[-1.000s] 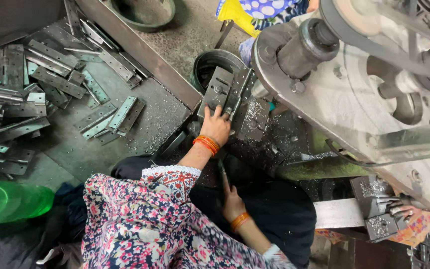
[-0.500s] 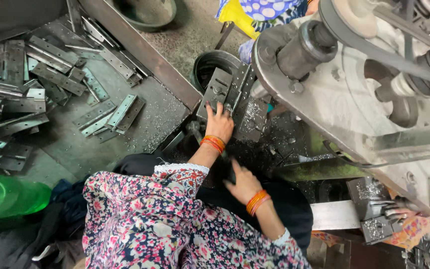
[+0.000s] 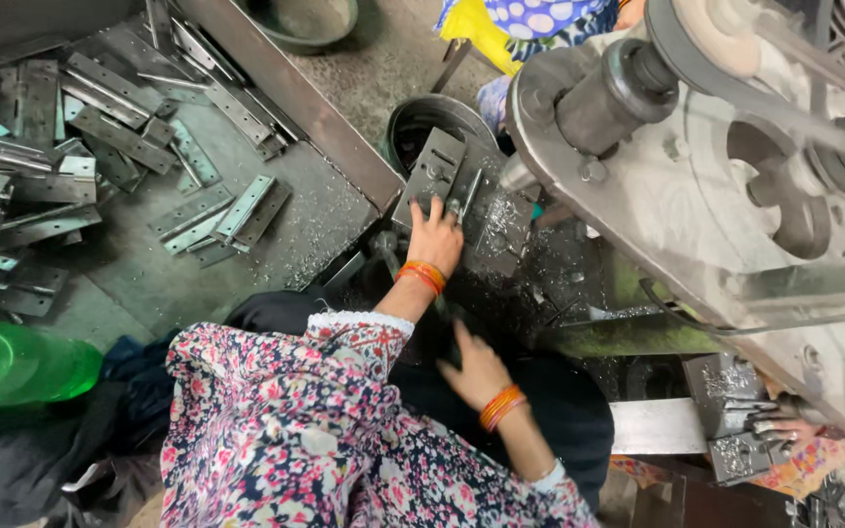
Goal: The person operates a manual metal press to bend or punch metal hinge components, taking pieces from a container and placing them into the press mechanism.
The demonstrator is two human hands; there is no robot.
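At a grimy workshop press, I am pressing my left hand [image 3: 434, 235] flat on a grey metal hinge plate [image 3: 429, 174] that is leaning against the machine bed [image 3: 501, 230], fingers spread over its lower edge rather than wrapped around it. My right hand [image 3: 476, 367] is lying open and empty at about five o'clock from the left, palm down over the dark cloth in my lap. The plate is sitting just in front of the dark round bucket [image 3: 422, 122], at eleven o'clock from the big belt-driven flywheel [image 3: 735, 186]. Judging by the layout, the job is far from over: a large heap of loose hinges [image 3: 80, 147] is waiting on the tray at nine o'clock, while only this one piece is being positioned. Another worker's fingers [image 3: 770, 422] are handling parts at four o'clock.
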